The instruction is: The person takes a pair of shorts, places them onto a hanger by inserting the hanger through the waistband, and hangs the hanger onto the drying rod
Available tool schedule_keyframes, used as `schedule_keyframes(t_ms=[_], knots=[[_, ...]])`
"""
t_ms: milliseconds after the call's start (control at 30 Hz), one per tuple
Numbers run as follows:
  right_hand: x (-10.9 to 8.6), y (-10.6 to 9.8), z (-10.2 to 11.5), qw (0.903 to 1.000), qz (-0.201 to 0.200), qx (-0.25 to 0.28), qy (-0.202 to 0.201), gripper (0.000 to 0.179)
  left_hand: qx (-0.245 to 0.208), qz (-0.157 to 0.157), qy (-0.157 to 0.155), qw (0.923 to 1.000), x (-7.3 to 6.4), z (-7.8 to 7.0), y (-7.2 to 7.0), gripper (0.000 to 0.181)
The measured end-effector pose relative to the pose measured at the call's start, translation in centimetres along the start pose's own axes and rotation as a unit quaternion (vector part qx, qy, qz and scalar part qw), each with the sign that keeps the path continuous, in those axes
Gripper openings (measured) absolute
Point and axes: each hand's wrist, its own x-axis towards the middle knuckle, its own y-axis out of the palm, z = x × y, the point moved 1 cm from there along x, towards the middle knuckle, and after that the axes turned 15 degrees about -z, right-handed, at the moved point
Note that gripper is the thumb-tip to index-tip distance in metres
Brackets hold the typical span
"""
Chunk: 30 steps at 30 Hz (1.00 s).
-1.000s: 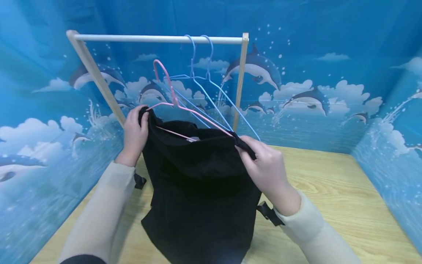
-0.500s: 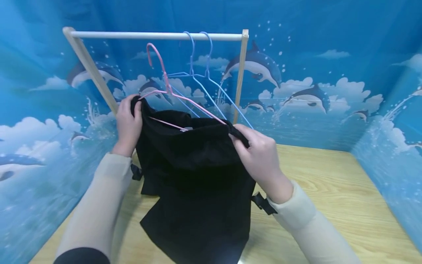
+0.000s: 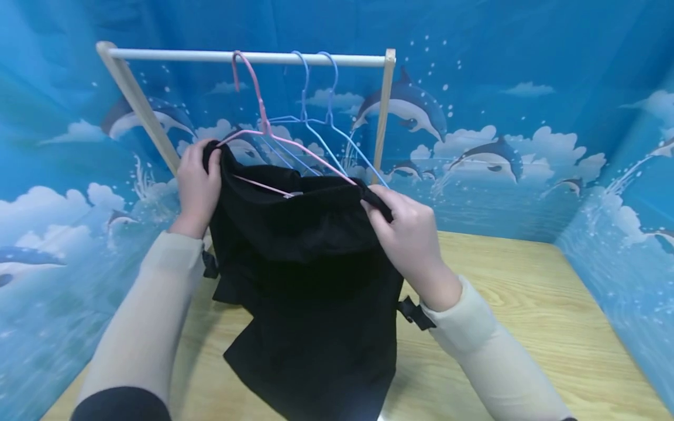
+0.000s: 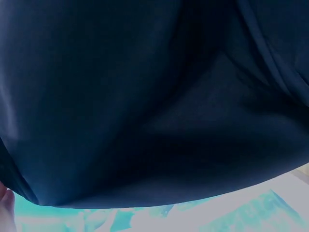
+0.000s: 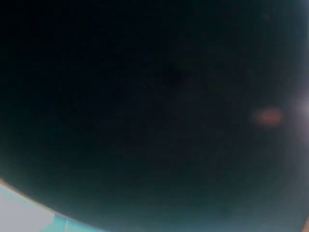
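Observation:
In the head view, a black garment with a wide open top edge hangs on a pink wire hanger. My left hand grips the top edge at its left corner, around the hanger's left end. At the opposite corner, my right hand pinches the cloth over the hanger's right end. The pink hook overlaps the white rail; whether it sits over the rail, I cannot tell. Dark cloth fills most of the left wrist view, and the right wrist view is nearly all black.
Two blue hangers hang on the rail's right half, behind the pink one. Wooden posts carry the rail at both ends. Below lies a wood-grain tabletop, enclosed by blue dolphin-print walls.
Both hands have lifted the garment and pink hanger upward and slightly left. The hook has risen from below the rail to its height. The blue hangers keep their places.

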Motion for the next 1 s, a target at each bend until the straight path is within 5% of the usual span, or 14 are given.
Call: schedule_keyframes(t_ms=[1000], knots=[[2.5,1.6,-0.5,0.9980,0.029,-0.009,0.056,0.023,0.093,0.109,-0.034,0.9891,3.9,-1.5,0.9,0.051]])
